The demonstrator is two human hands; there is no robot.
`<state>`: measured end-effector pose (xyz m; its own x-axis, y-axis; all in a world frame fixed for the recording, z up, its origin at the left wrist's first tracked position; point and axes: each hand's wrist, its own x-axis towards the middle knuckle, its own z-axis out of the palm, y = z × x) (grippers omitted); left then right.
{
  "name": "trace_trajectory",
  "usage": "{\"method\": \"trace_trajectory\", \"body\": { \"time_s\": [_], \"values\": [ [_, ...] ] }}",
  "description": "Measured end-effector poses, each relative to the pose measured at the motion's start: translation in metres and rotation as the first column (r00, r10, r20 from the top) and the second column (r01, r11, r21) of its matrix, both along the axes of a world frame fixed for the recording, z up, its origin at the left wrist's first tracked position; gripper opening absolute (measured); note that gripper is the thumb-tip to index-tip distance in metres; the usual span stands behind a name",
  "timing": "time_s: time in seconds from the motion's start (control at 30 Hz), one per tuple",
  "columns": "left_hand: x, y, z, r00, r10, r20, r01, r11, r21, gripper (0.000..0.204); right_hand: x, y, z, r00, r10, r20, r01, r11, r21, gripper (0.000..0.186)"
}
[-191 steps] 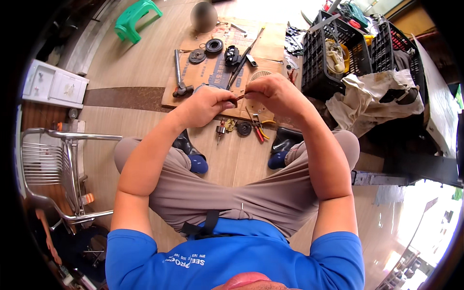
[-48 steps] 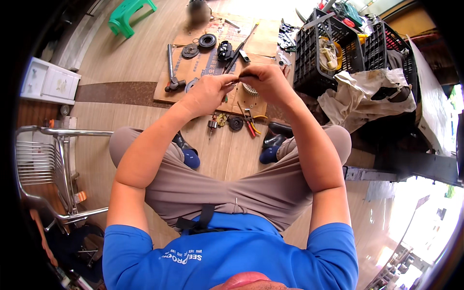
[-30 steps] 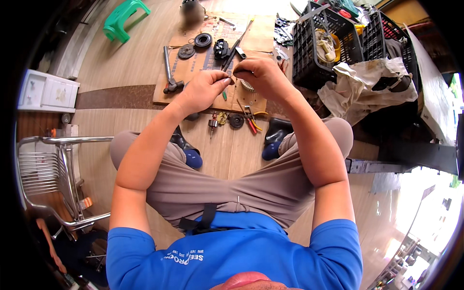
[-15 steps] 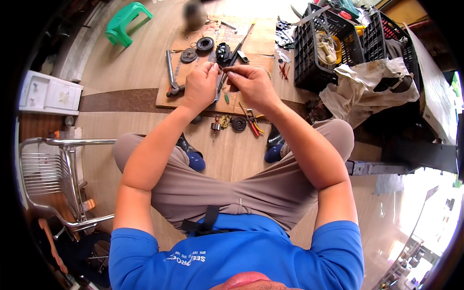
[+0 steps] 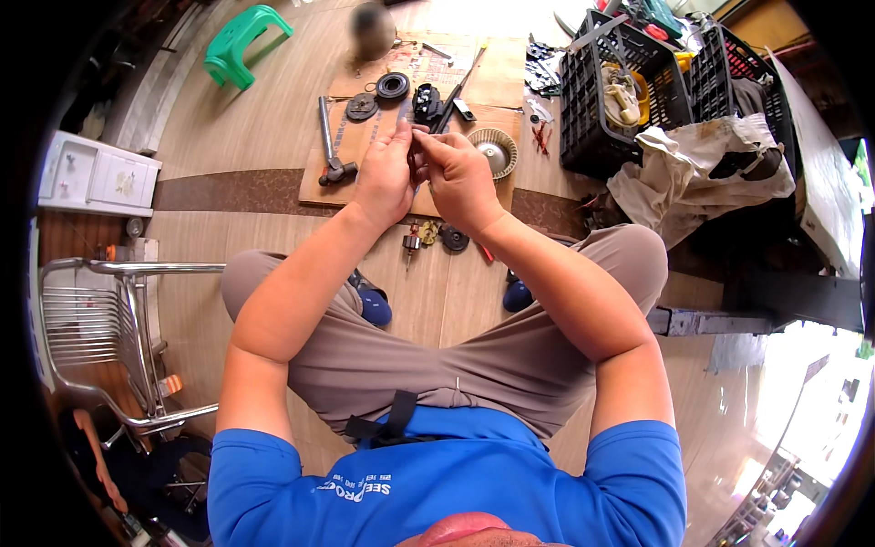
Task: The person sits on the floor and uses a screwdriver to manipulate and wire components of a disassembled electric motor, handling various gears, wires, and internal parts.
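Observation:
My left hand (image 5: 385, 178) and my right hand (image 5: 463, 185) meet above a cardboard sheet (image 5: 319, 190), thumbs and fingertips pinched together. Between them is a small dark piece, mostly hidden by the fingers; its kind is unclear. Just beyond the fingertips lies a black housing part (image 5: 426, 102). A metal blower wheel (image 5: 493, 155) rests beside my right hand. To the left of my left hand are a hammer (image 5: 328, 137), a grey disc (image 5: 362, 107) and a black ring-shaped part (image 5: 392, 86). Nearer my feet lie a motor armature (image 5: 412, 241), a brass-coloured part (image 5: 428, 232) and a black disc (image 5: 454, 238).
Black plastic crates (image 5: 583, 118) stand at the right, with a stained cloth (image 5: 697, 164) draped near them. A green stool (image 5: 241, 47) is at the far left. A metal chair (image 5: 87, 319) and a white cabinet (image 5: 100, 178) stand on the left.
My hands have come closer together, the right one moving left and down. More of the blower wheel shows now. A green-handled tool and most of the pliers are now covered.

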<state>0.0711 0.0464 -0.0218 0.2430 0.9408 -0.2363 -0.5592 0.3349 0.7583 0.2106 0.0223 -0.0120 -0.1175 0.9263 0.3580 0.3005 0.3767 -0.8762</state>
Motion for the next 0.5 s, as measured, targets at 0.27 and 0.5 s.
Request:
{"method": "trace_trajectory", "body": {
  "time_s": [0.27, 0.5],
  "values": [
    [0.003, 0.003, 0.010, 0.993, 0.039, 0.116, -0.048, 0.996, 0.074, 0.029, -0.006, 0.000, 0.011, 0.984, 0.037, 0.172, -0.076, 0.971, 0.227, 0.034],
    [-0.002, 0.008, 0.036, 0.987, 0.153, 0.054, -0.156, 0.986, 0.057, 0.027, -0.010, -0.001, 0.021, 0.996, 0.035, 0.085, -0.053, 0.972, 0.229, 0.023]
  ]
}}
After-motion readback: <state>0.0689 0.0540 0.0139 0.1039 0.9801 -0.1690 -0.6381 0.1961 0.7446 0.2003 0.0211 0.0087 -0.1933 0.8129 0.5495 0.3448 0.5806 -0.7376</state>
